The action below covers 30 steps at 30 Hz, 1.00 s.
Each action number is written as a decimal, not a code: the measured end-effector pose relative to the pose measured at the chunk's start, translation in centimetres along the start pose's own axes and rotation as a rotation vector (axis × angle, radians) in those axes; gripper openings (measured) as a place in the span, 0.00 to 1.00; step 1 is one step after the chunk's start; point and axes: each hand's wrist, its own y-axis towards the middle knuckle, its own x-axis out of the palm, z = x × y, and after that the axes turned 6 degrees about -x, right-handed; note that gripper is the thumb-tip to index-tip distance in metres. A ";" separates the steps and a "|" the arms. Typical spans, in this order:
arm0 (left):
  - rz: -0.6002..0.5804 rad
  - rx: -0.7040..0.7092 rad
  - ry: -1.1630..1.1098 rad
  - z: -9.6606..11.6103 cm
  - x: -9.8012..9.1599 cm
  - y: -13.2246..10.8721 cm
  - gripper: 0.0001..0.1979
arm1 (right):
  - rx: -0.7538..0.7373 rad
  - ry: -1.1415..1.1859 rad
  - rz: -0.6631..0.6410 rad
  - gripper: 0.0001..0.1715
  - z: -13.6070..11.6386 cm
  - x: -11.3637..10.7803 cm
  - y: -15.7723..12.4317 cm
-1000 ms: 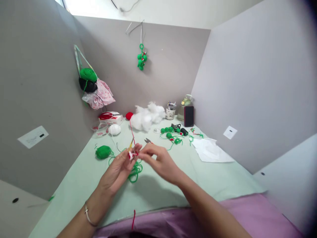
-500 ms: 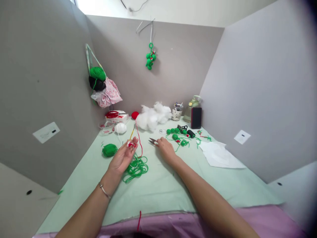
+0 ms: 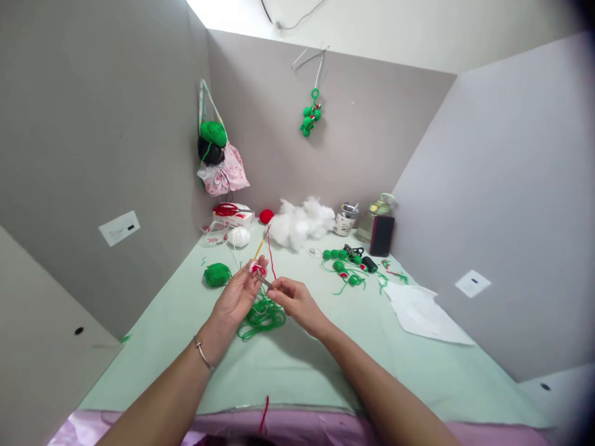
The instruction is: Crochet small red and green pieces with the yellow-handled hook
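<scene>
My left hand [image 3: 232,298], palm up, has its fingers curled around a small red and white crochet piece [image 3: 256,267]. A crochet hook with a yellow handle [image 3: 259,249] sticks up beside that piece. My right hand [image 3: 297,302] grips small scissors [image 3: 264,282], whose blades point left at the piece; whether they touch the yarn I cannot tell. Red yarn [image 3: 271,251] runs down from a red ball [image 3: 266,215] at the back. Under both hands lie loose loops of green yarn [image 3: 263,321], partly hidden by the left hand.
A green yarn ball [image 3: 217,275] and a white one [image 3: 238,236] sit to the left. White stuffing [image 3: 302,224] is heaped at the back. Green crocheted balls [image 3: 339,266], a phone-like dark slab [image 3: 382,235] and white sheets [image 3: 421,310] are on the right.
My right hand has brought the scissors left, from the open tabletop to the crochet piece in my left hand. The view has shifted, so the scene sits farther right.
</scene>
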 end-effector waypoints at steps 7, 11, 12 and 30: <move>-0.042 -0.035 0.034 -0.5 0.2 -0.2 0.08 | -0.056 -0.022 0.168 0.20 0.6 0.9 0.1; -0.058 -0.045 0.050 -0.8 0.1 -0.3 0.08 | -0.073 -0.050 0.201 0.19 0.5 1.0 0.0; -0.059 -0.045 0.051 -0.9 0.1 -0.3 0.08 | -0.076 -0.058 0.209 0.19 0.5 1.0 0.0; -0.131 -0.014 0.113 -2.1 -0.7 -0.1 0.05 | -0.130 -0.168 0.267 0.17 0.8 1.1 -0.2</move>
